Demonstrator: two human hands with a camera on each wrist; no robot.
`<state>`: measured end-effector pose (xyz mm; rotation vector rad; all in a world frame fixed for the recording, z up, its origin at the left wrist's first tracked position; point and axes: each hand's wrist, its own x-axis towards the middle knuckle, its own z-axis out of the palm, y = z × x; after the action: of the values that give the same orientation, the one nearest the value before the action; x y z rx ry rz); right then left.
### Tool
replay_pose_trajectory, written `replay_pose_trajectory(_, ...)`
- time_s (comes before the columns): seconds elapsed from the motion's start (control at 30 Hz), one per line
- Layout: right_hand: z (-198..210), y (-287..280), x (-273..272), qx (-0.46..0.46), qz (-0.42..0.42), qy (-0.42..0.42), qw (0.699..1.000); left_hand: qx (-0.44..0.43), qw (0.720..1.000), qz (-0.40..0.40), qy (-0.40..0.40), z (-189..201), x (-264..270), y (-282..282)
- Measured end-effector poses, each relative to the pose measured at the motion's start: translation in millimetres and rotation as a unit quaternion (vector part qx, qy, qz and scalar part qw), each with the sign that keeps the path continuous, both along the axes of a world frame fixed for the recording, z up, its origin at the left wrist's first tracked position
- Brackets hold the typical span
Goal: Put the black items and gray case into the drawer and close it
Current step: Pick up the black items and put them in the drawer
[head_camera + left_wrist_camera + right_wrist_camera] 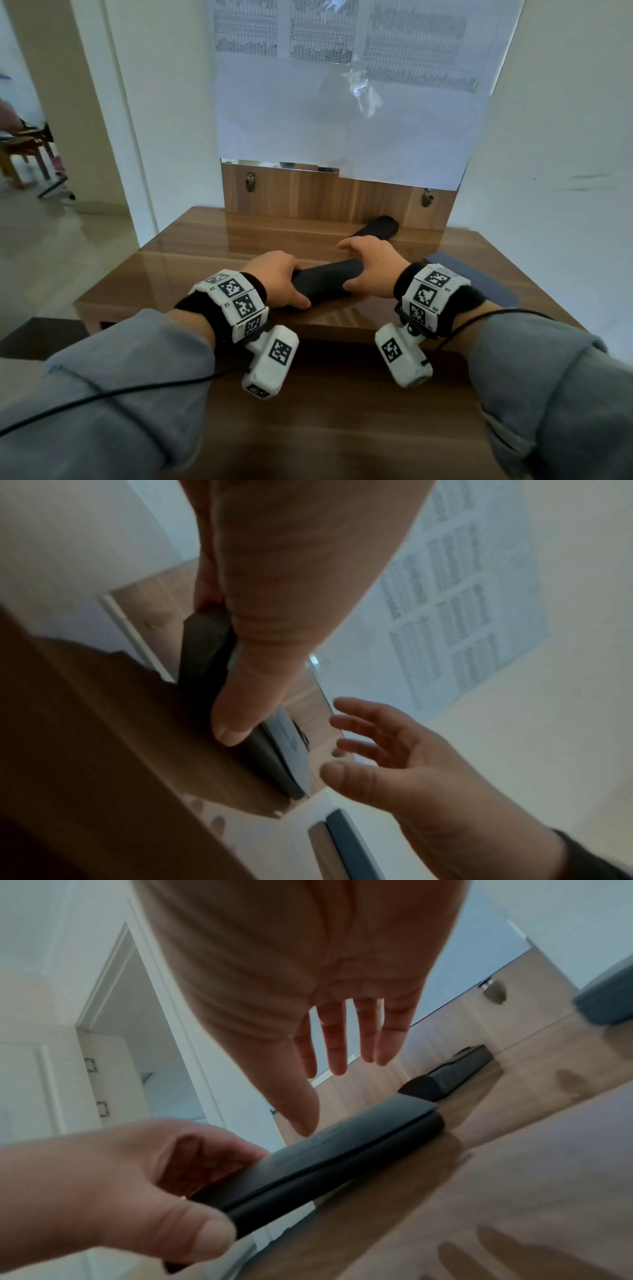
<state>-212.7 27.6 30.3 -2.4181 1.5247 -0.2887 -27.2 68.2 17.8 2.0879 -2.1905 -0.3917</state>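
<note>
A long black item (325, 279) lies across the front of the wooden dresser top (191, 253). My left hand (281, 284) grips its left end, thumb on the near side and fingers over the far side (192, 1158). My right hand (370, 263) hovers over the right end with its fingers (339, 1042) straight and spread, holding nothing. A second black item (376, 228) lies at the back right against the wooden backboard (308, 195). The gray case (479, 277) lies flat to the right of my right hand.
A paper-covered mirror (342, 120) rises behind the backboard. White walls stand on both sides, and a doorway with a chair (27, 147) opens at the far left. Darker wood (325, 411) shows below the dresser's front edge; I cannot tell if it is the drawer.
</note>
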Motion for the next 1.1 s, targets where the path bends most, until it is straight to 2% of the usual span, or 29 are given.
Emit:
replay_pose_trajectory(0.1, 2.9, 10.3, -22.3, 0.018, -0.016, 0.051, 0.998, 0.003, 0.998, -0.058, 0.01, 6.1, -23.5, 16.1)
replay_pose_trajectory(0.3, 11.2, 43.4, -82.4, 0.126, -0.005, 0.07, 0.989, 0.028, 0.989, -0.145, 0.019, 13.9, -73.8, 40.4)
replay_pose_trajectory(0.47, 7.9, 66.3, -131.5, 0.181, -0.021, 0.09, 0.979, 0.069, 0.977, -0.198, 0.029, 8.4, -118.8, 49.8)
replay_pose_trajectory(0.63, -2.9, 77.1, -164.9, 0.22, -0.017, 0.138, 0.966, 0.129, 0.967, -0.218, 0.027, -8.3, -156.5, 50.0)
replay_pose_trajectory(0.8, -18.8, 73.1, -188.3, 0.217, -0.037, 0.155, 0.963, 0.161, 0.961, -0.222, 0.039, -34.4, -186.3, 41.1)
replay_pose_trajectory(1.1, -43.0, 61.8, -209.4, 0.216, -0.045, 0.149, 0.964, 0.126, 0.965, -0.227, -0.033, -90.8, -220.8, 10.4)
